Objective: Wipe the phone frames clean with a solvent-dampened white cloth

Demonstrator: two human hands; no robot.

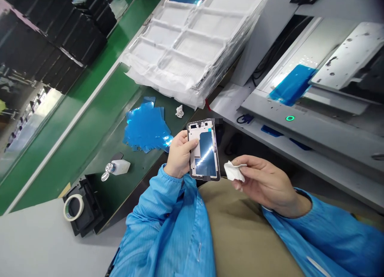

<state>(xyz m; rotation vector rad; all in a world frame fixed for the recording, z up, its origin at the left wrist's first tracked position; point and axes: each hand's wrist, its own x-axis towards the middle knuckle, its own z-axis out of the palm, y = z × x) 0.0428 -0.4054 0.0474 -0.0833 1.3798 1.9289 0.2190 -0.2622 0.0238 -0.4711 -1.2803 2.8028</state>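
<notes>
A flat device panel [206, 151] with a pale frame and a dark blue shiny area is upright in front of my body. My left hand [179, 153] grips its left edge, the thumb lying on its face. To the right of the panel, my right hand [264, 177] pinches a folded white cloth [234, 171] between thumb and fingers. The cloth and the panel are apart. A pile of blue film sheets [145, 127] lies on the green table beyond my left hand.
On the green table [120, 193] are a white bottle [121, 167] with its lid flipped up and a crumpled tissue [179, 111]. A tape roll [73, 207] rests on black trays. A white compartment tray [192, 49] stands ahead. Right is a machine [312, 125] with a lit green button.
</notes>
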